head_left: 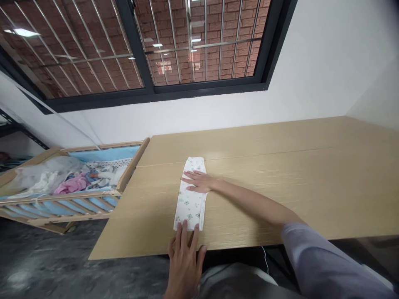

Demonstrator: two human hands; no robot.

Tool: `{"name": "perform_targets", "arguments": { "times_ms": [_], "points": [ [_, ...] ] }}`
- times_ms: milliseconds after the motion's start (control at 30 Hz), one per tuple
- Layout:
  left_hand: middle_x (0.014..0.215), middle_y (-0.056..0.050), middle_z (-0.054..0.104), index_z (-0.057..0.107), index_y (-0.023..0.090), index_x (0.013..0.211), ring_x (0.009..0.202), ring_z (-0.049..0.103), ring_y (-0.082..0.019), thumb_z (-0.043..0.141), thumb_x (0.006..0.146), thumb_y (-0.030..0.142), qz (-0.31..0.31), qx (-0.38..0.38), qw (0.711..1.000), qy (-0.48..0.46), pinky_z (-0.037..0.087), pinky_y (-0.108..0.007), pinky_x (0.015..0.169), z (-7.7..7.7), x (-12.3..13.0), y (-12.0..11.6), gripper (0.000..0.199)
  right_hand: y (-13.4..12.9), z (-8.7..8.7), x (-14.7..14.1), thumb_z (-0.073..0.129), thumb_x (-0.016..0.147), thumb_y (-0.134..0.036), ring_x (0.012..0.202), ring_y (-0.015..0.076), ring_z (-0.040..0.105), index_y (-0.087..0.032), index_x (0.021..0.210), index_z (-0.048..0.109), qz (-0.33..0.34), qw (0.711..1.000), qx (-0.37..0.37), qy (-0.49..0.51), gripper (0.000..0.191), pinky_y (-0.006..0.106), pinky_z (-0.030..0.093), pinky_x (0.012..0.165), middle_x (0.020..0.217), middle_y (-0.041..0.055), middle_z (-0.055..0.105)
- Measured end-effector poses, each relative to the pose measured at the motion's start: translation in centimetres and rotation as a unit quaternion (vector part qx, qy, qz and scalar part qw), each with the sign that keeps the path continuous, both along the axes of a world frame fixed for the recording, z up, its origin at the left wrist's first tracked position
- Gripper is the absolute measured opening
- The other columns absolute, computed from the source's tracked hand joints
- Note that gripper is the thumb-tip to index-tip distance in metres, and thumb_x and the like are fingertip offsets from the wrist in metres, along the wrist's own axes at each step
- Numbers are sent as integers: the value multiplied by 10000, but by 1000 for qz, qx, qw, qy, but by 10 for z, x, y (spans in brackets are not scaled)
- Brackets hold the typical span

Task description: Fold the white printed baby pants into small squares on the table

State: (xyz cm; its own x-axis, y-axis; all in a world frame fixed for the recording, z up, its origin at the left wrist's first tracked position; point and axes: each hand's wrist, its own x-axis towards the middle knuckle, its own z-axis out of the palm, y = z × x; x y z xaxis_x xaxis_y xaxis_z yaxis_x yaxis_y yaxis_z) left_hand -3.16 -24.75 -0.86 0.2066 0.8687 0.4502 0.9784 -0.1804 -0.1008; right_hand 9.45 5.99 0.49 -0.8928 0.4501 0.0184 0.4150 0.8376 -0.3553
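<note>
A long, narrow folded white cloth (190, 203) with small green print lies lengthwise on the light wooden table (280, 199). My right hand (199, 182) rests flat across its upper part, fingers spread and pointing left, with my bare forearm reaching in from a lavender sleeve (321, 257). My left hand (183, 261) comes up from the table's near edge, its fingertips touching the cloth's near end. Neither hand closes around the cloth.
A wooden crib with blue padding (62, 218) abuts the table's left side, holding a pink garment (71, 185) and other soft cloths. A barred window (149, 45) and white wall stand beyond the table. A dark floor lies below.
</note>
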Motion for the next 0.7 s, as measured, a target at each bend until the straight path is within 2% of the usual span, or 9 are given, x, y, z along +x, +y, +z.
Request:
{"name": "perform_targets", "arguments": {
  "times_ms": [100,233,400,567,633,700],
  "points": [
    [1591,-137,433,412,276,1550,1450,419,-339,567,962,326,-5,1,1000,-3,415,-438,1035,0,-1,0,610,33,-1,0,341,1022,-628,1573,269,55,-275,1619,251,-31,999,4,-19,699,486,16,1268,1691,67,73],
    [1585,-135,443,409,286,1550,1447,425,-333,573,961,328,-7,-3,1000,-7,432,-436,1019,0,-2,0,614,72,-1,3,343,1025,-600,1572,283,60,-256,1616,268,-75,997,11,-28,689,482,42,1267,1689,56,73],
    [1582,-142,447,422,287,1543,1444,429,-338,579,961,318,-4,-13,1000,-11,441,-438,1006,1,-1,0,603,99,1,8,282,1044,-527,1572,232,97,-240,1630,219,-81,996,26,-23,655,424,60,1271,1691,34,112],
    [1571,-127,466,448,308,1526,1426,453,-335,575,964,315,-5,-8,1000,-29,426,-446,1012,3,-3,0,577,93,15,3,324,1040,-480,1565,236,147,-195,1620,263,-78,996,34,-35,649,415,62,1270,1682,66,189],
    [1554,-112,492,472,316,1510,1418,465,-319,560,969,301,1,-3,999,-41,408,-445,1029,4,-3,0,548,77,25,1,336,1041,-478,1566,258,142,-171,1619,260,-81,995,50,-15,659,438,70,1268,1685,98,180],
    [1530,-105,523,500,305,1492,1407,480,-299,546,974,286,2,2,999,-49,394,-436,1038,5,-1,0,520,49,35,2,370,1037,-454,1558,292,172,-145,1610,278,-71,994,75,33,657,474,126,1255,1682,144,185]
  ]
}}
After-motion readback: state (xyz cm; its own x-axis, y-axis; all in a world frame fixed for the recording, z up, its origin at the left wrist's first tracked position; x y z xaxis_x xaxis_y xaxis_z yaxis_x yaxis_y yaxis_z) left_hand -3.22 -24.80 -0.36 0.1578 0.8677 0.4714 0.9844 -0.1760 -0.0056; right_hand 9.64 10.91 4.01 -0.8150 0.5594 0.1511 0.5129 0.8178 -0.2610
